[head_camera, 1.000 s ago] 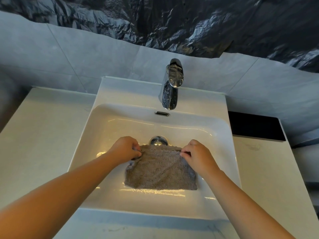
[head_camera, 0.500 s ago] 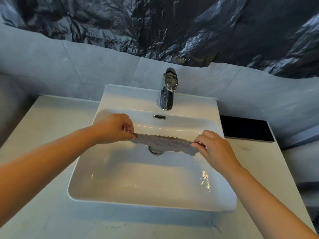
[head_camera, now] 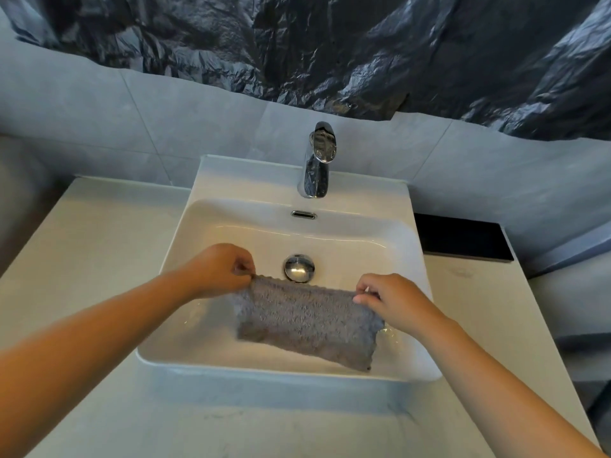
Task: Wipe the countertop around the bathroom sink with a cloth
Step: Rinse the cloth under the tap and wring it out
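A grey terry cloth [head_camera: 305, 320] is spread out inside the white rectangular sink [head_camera: 251, 368], just in front of the chrome drain [head_camera: 299, 267]. My left hand [head_camera: 220, 269] pinches its upper left corner. My right hand [head_camera: 393, 300] pinches its upper right corner. The cloth's lower edge reaches toward the basin's front right. The pale countertop [head_camera: 96, 246] runs on both sides of the sink and along its front.
A chrome faucet [head_camera: 319, 160] stands at the back of the sink, above an overflow slot [head_camera: 303, 214]. A flat black tray [head_camera: 461, 238] sits on the counter at the back right. Grey wall tiles and crinkled black plastic sheeting [head_camera: 330, 51] rise behind.
The cloth lay in the basin, was lifted up taut by its top corners above the drain, and now is lowered and spread in the basin again, nearer the front right.
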